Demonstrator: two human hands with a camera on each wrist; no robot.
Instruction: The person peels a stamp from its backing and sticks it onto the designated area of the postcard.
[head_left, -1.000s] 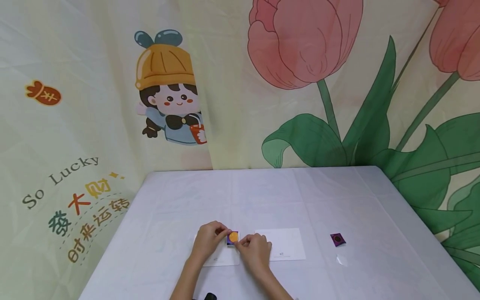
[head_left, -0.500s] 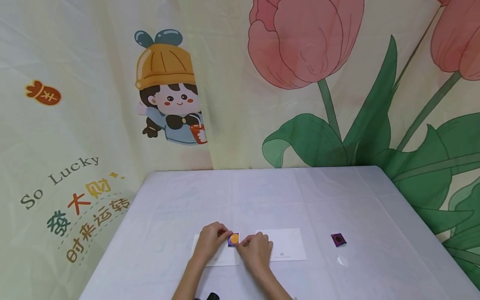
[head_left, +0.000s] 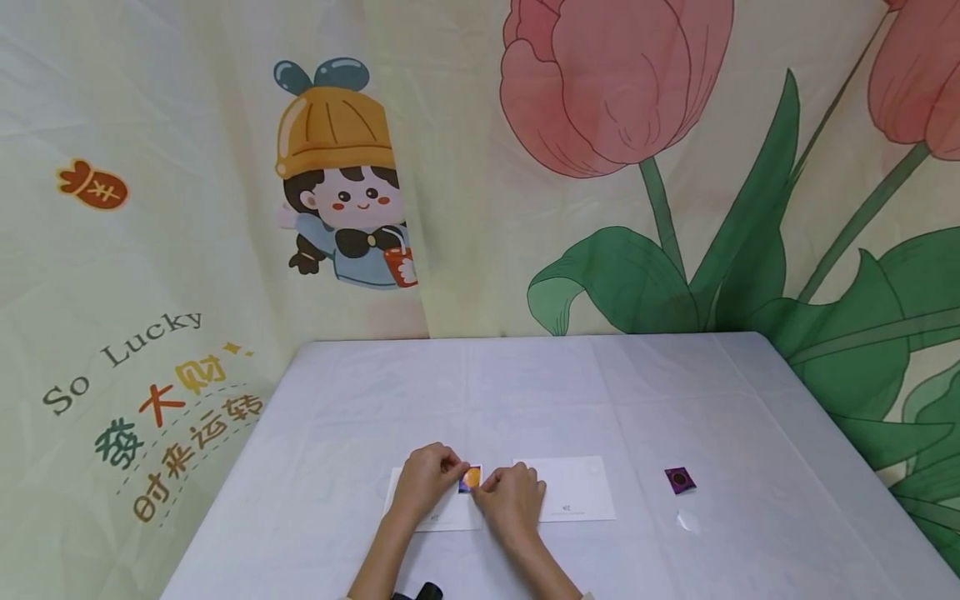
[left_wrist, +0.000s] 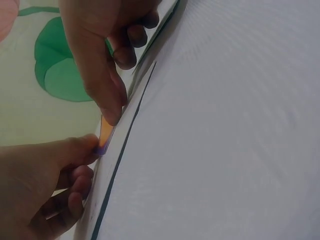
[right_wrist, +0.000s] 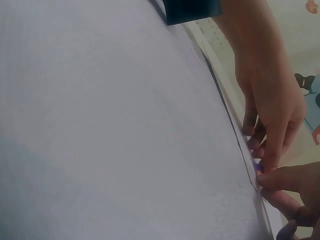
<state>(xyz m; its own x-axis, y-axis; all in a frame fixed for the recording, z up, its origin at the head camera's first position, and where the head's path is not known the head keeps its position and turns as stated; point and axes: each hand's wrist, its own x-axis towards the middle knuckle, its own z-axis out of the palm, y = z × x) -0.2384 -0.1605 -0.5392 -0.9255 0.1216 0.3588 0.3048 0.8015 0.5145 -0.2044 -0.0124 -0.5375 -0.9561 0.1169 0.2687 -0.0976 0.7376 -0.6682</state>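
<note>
A small square sticker (head_left: 471, 478), purple with an orange disc, is over the right part of a white card (head_left: 450, 522). My left hand (head_left: 426, 482) pinches its left edge between thumb and forefinger. On the opposite side my right hand (head_left: 514, 500) pinches the lower right corner. The left wrist view shows the sticker (left_wrist: 106, 134) between both sets of fingertips, near the card's far side. In the right wrist view the fingers hide most of it. Whether the sticker lies fully flat on the card cannot be told.
A second white card (head_left: 577, 487) lies just right of my right hand. Farther right are a dark purple square sticker (head_left: 680, 480) and a clear scrap of film (head_left: 687, 522). A black object (head_left: 429, 592) shows at the front edge, by my left forearm.
The sticker's lower edge, showing a pale strip one second ago, now looks flatter. Both hands keep their grip at almost the same spot; the whole view shifts slightly.
</note>
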